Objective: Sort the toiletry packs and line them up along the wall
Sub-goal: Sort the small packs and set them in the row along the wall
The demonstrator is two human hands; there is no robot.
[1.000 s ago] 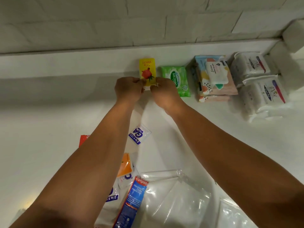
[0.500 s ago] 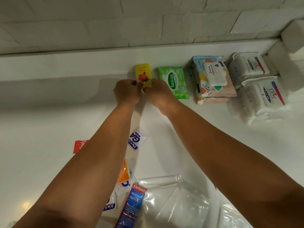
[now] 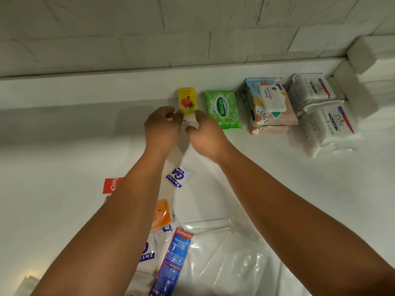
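Yellow pack (image 3: 187, 100) with the rose print lies flat on the counter (image 3: 64, 146), top end at the foot of the wall (image 3: 192, 28), just left of the green wipes pack (image 3: 223, 108). Head cam is the only view I have.

Change vs a second ago: both hands were clamped over its lower half, holding it in that slot. Now they've slid back to its bottom edge, and the white strip under the print shows between them.
- Left hand (image 3: 162, 127): fingertips curled, touching the lower left corner.
- Right hand (image 3: 206, 133): one fingertip at the lower right corner, thumb tucked under.
- Can't tell whether either is pinching or just nudging it square. The contact is too small to read.

My read: this pack is placed. The row runs yellow, green, patterned wipes stack (image 3: 271, 107), white wipes packs (image 3: 329, 124), toward the right corner. The next slot is to the left, so let go and fetch the loose items.

Hidden or unclear:
- Red toothpaste box (image 3: 111, 184) is mostly behind my left forearm.
- Orange sachet (image 3: 163, 214) and blue-white sachets (image 3: 147, 253) near it are partly covered too.
- Loose sachet (image 3: 179, 175) lies in plain sight between my arms.
- Blue toothpaste box (image 3: 174, 259) is cut off at the bottom edge, beside the clear plastic bag (image 3: 230, 253).
- White blocks (image 3: 361, 54) in the far right corner: can't identify.
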